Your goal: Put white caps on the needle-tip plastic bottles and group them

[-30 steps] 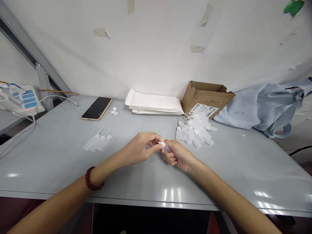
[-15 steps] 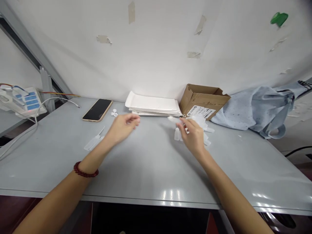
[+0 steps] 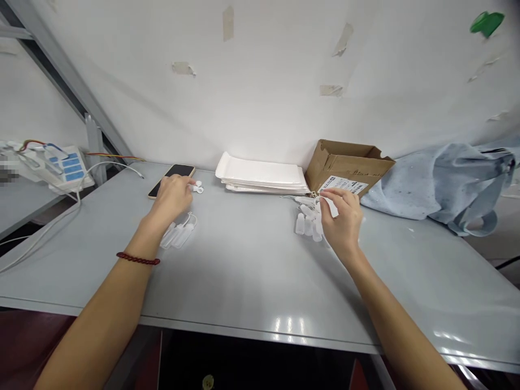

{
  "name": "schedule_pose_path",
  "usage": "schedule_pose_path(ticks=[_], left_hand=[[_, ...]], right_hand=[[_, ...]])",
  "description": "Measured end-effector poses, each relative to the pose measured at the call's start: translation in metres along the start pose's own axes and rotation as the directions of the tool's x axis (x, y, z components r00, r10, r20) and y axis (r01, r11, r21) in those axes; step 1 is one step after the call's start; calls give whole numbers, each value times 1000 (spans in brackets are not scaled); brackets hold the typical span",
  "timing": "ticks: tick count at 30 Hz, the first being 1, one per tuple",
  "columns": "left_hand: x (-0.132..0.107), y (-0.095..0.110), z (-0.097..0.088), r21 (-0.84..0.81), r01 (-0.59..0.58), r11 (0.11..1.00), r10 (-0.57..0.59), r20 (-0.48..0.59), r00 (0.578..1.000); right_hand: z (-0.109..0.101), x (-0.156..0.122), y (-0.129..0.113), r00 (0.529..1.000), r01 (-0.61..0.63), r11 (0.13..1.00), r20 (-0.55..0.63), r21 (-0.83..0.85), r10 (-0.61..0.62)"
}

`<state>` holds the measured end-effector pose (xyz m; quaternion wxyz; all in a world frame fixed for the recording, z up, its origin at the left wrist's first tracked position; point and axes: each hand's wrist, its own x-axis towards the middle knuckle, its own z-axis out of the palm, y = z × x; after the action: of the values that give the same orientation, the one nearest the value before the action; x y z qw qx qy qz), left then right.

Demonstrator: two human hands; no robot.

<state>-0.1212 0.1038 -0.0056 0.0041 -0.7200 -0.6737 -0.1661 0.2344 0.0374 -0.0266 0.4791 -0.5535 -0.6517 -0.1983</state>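
My left hand [image 3: 174,196] reaches over the corner of a phone [image 3: 177,171], fingers closed, their tips at a few small white round caps [image 3: 197,188]. What it grips there, if anything, is hidden. Below it lie several translucent white plastic pieces [image 3: 179,235] with thin tails. My right hand [image 3: 343,216] is at a pile of similar translucent pieces [image 3: 309,223], index finger and thumb brought together at the pile's upper edge. I cannot make out what sits between those fingertips. Part of the pile is hidden behind that hand.
A stack of white padded envelopes [image 3: 262,174] lies against the wall. Beside it stands an open cardboard box [image 3: 349,165] with a label. A light blue cloth bag [image 3: 430,181] rests at the right. At the left are a power strip [image 3: 71,168] and a white cable [image 3: 77,208].
My left hand has moved left from the middle to the caps by the phone. My right hand, with a white piece before, is now at the pile. The view has shifted slightly.
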Motion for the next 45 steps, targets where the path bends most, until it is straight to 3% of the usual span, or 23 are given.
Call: schedule_pose_path(ticks=[10,20,30,36,45], left_hand=[[12,-15,22,28,-202,979,196,130,972],[14,-16,31,56,-201,978,192,132,972],[17,-12,38,22,-296,955,289,159,944],[18,-16,33,21,-214,977,212,72,975],[11,-14,25,-8,-81,997,81,129,988]], right_hand=[[6,-14,-21,990,54,988,122,145,-72],[10,-20,-27,979,31,971,189,238,-77],[11,-25,-32,959,22,967,268,252,-91],[11,-26,-33,956,6,968,282,252,-79],[13,-29,-38,947,25,958,300,287,-114]])
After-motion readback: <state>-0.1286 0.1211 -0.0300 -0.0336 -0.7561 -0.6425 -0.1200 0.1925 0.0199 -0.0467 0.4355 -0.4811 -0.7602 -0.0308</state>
